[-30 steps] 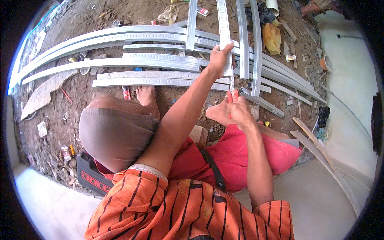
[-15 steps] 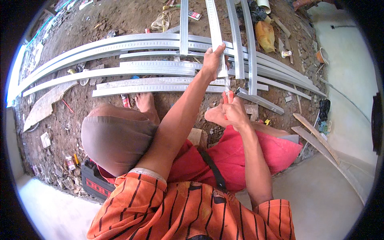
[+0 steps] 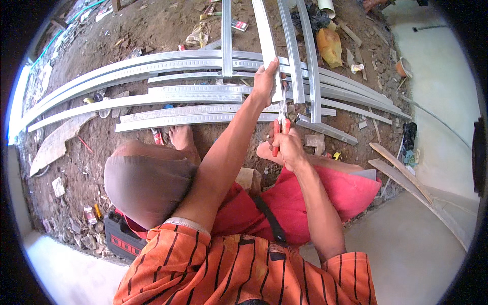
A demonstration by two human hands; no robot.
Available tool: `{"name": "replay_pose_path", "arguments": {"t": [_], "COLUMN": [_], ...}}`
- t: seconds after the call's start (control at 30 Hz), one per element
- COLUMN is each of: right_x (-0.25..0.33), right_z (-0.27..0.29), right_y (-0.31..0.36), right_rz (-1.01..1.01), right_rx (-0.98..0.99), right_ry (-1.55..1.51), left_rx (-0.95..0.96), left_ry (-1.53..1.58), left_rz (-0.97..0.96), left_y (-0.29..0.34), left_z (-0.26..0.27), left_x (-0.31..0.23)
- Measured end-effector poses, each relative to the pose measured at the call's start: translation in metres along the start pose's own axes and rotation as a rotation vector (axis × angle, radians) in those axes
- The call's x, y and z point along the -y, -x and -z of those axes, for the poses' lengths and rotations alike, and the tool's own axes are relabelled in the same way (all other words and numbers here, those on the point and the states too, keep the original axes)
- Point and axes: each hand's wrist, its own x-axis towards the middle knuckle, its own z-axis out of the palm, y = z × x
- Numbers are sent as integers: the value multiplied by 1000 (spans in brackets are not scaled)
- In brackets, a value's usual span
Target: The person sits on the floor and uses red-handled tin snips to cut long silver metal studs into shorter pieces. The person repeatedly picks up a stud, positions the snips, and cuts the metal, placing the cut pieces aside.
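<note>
My left hand (image 3: 265,84) is closed around the near end of a long silvery metal channel (image 3: 264,30) that runs away from me. In my right hand (image 3: 288,147) is a pair of tin snips (image 3: 276,137) with red handles. Their handles are spread apart, and the metal blades reach the near end of the channel just below my left hand. How far the blades go over the metal is too small to tell. More metal channels (image 3: 178,111) lie crosswise beneath, and two others (image 3: 310,56) stretch away on the right.
A short channel offcut (image 3: 327,129) lies beside my right hand. Wooden strips (image 3: 422,198) lie at the right by a pale wall. A black case (image 3: 122,236) sits at lower left. A yellow bag (image 3: 330,47) and a white pipe (image 3: 326,7) lie on the dirt ground at far right.
The snips' handles have spread wider apart in my right hand. My left hand keeps its hold on the channel, which has shifted slightly left in the picture.
</note>
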Motion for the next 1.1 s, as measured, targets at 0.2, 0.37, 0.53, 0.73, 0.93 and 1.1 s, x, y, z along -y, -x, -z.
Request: {"name": "replay_pose_path", "arguments": {"t": [0.2, 0.37, 0.53, 0.73, 0.93, 1.1], "right_x": [60, 54, 61, 57, 63, 37], "right_z": [1, -12, -18, -7, -13, -11], "right_y": [10, 12, 17, 7, 12, 6], "right_rz": [-224, -92, -216, -231, -222, -366], "right_rx": [161, 31, 20, 66, 84, 90], "right_ry": [-132, -291, -379, -422, -400, -351], "left_rx": [-22, 11, 85, 38, 40, 31], "left_ry": [93, -11, 64, -2, 22, -80], "left_rz": [-35, -20, 7, 15, 16, 21], "left_y": [-3, -6, -5, -3, -2, 0], "left_z": [8, 9, 6, 3, 2, 5], "left_x": [-2, 0, 0, -2, -2, 3]}}
